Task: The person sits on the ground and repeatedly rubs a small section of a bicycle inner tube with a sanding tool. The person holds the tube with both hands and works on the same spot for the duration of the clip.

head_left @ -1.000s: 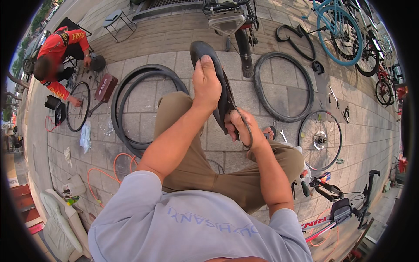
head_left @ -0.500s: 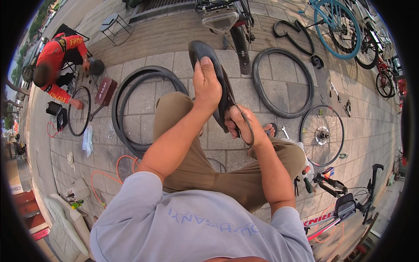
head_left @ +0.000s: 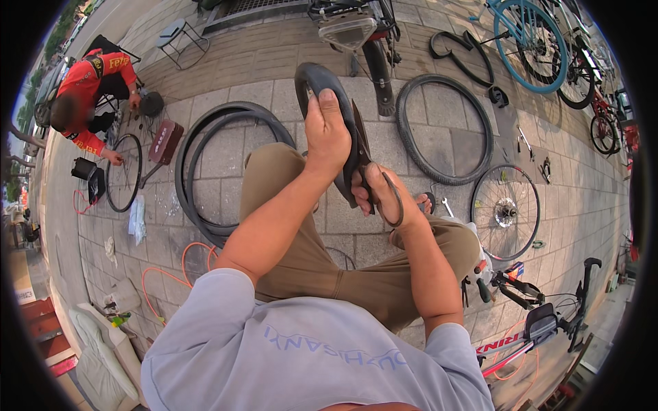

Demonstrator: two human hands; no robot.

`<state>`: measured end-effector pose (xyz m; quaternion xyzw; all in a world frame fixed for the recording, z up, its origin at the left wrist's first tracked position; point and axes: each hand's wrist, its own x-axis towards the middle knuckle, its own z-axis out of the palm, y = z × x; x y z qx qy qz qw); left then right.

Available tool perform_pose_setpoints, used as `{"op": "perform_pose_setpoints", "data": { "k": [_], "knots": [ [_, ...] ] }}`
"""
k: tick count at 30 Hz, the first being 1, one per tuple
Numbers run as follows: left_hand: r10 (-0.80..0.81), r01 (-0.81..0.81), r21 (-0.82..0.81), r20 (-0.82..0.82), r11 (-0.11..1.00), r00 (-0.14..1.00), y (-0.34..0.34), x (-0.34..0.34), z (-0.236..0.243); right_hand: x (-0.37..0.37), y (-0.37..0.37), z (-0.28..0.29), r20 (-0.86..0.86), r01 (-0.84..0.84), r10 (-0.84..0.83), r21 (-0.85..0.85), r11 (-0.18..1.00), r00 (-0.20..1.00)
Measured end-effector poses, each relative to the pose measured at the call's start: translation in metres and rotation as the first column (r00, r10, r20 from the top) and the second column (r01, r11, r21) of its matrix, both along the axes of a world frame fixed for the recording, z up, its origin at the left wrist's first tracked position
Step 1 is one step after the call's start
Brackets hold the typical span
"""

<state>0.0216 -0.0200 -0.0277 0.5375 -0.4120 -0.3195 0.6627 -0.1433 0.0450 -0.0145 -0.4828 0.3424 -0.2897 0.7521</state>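
In front of my knees, my left hand [head_left: 326, 131] is wrapped around a curved black rubber tyre piece [head_left: 312, 74], its thumb lying on top. My right hand [head_left: 392, 198] grips a pair of large dark scissors [head_left: 361, 140] by the looped handles, one loop standing out past the thumb. The blades point up and away from me along the tyre piece's right side. A blade tip shows apart from the rubber. The tyre piece hides part of the scissors, and the left fingers are out of sight behind it.
Tyres [head_left: 194, 175] lie left of my knees, a knobbly tyre [head_left: 445, 130] and spoked wheel [head_left: 506, 212] to the right. A person in red [head_left: 89, 103] handles a rim at far left. Orange hose [head_left: 164, 270] crosses the paving. A bicycle [head_left: 528, 335] lies at lower right; others stand beyond.
The scissor blade has swung a little away from the tyre piece, and my right fingers have shifted on the handles. My left hand holds nearly the same place.
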Motion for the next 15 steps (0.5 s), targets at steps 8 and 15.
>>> {"op": "perform_pose_setpoints", "data": {
  "k": [8,15],
  "knots": [
    [0.016,-0.016,0.0,0.028,1.0,0.999,-0.001,-0.001,-0.004,-0.003,0.002,0.003,-0.068,-0.002,-0.001,-0.043,0.999,0.998],
    [0.022,-0.022,-0.016,0.023,1.0,0.999,0.001,-0.002,-0.001,0.001,0.004,0.008,-0.164,0.033,-0.041,-0.055,0.998,0.986]
  ]
}}
